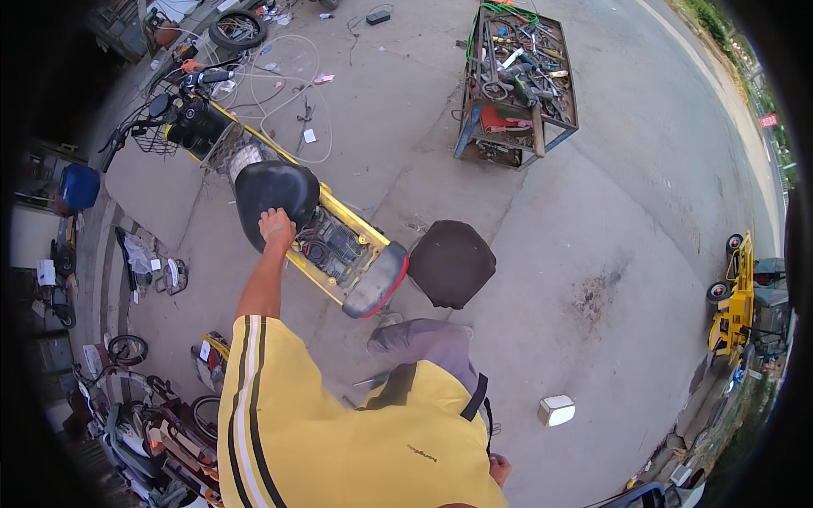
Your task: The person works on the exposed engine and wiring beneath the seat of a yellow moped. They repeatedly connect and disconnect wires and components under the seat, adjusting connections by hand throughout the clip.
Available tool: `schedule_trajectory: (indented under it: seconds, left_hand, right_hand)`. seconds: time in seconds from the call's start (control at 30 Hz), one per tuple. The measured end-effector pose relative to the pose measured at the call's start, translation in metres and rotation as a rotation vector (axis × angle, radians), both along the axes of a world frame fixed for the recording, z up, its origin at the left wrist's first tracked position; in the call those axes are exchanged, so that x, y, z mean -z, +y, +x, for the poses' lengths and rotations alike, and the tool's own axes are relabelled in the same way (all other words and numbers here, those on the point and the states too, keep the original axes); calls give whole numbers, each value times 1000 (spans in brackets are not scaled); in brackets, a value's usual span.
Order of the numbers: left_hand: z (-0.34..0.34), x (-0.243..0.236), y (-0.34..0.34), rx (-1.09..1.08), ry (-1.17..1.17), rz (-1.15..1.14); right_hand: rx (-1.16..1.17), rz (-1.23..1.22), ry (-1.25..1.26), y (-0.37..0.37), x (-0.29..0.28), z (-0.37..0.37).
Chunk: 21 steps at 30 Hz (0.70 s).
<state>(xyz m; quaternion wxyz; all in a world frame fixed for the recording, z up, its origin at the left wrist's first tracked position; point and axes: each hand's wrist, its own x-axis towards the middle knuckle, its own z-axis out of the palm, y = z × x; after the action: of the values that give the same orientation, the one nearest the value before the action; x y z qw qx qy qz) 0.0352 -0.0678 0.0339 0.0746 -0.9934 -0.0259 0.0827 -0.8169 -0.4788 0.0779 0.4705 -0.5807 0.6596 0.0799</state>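
Grey, dusty concrete ground [593,220] spreads outdoors around a yellow bike [356,218], cracked by long seams, with a dark stain [594,296] well to the right of the bike and scattered litter and a loose pale hose [318,63] beyond its front half. A strip of road and greenery runs far off to the bike's right. On the bike, a black saddle [275,190] sits in front of the uncovered compartment [334,245] near the tail. The left hand [277,227] is closed on the saddle's near rim, its fingers bent over the edge. The right hand [500,468], lower right of the bike, is mostly hidden by the shirt [356,449]; whether it is open or holding something, I cannot tell. Counted: one saddle; one dark eight-sided stool [453,264] just right of the bike's tail; one tool cart [466,135] to its upper right, its tools too jumbled to count; one white block [556,411] to its lower right; one yellow vehicle [738,300] far to its right, showing two wheels; several parked bikes [144,423] to its lower left, overlapping too much to number
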Motion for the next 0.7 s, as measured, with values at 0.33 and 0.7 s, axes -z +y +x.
schedule_trajectory:
  seconds: [0.33,0.7]
  left_hand:
    - [-30,6,-19,-217,124,-69]
    - [-8,-5,-20,-313,99,-160]
  right_hand:
    - [-77,-359,-95,-280,-93,89]
    - [-723,-312,120,-287,-13,163]
